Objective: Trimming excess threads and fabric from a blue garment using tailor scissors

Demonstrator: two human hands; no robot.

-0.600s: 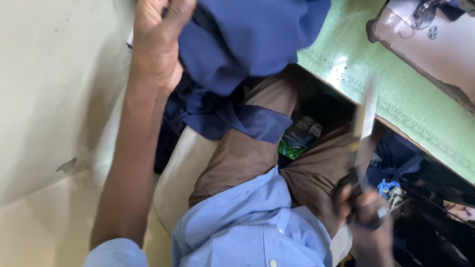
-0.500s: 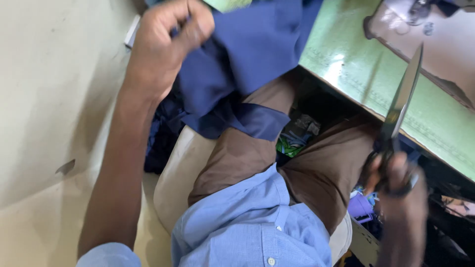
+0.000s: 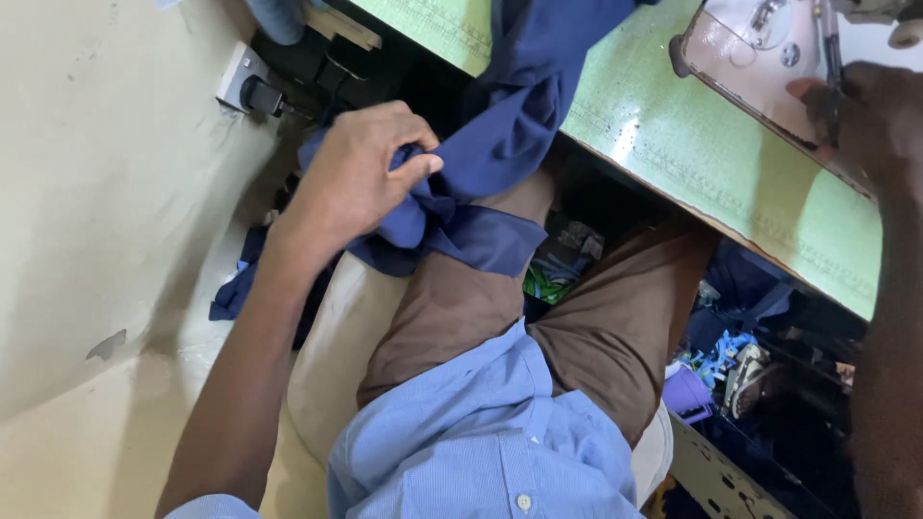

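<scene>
Pale blue cotton shirt [image 3: 481,432] and brown trousers [image 3: 452,308] nearest, left hand [image 3: 361,173] bunching navy blue cloth [image 3: 500,115] draped off the green tabletop [image 3: 692,163], right hand [image 3: 865,120] on the machine's shiny plate [image 3: 740,67], grip unclear, cream wall [image 3: 87,192], white socket [image 3: 240,82].

The navy cloth [image 3: 519,106] was soft, matt woven fabric, bunched in folds where the left hand [image 3: 361,178] gripped it. Beside it, the desk [image 3: 692,154] had a pale green laminate top, smooth with a dull sheen. At the desk's far end, the machine base [image 3: 740,67] looked like glossy painted metal. Below the desk, the trousers [image 3: 615,327] were matt brown cloth.
</scene>
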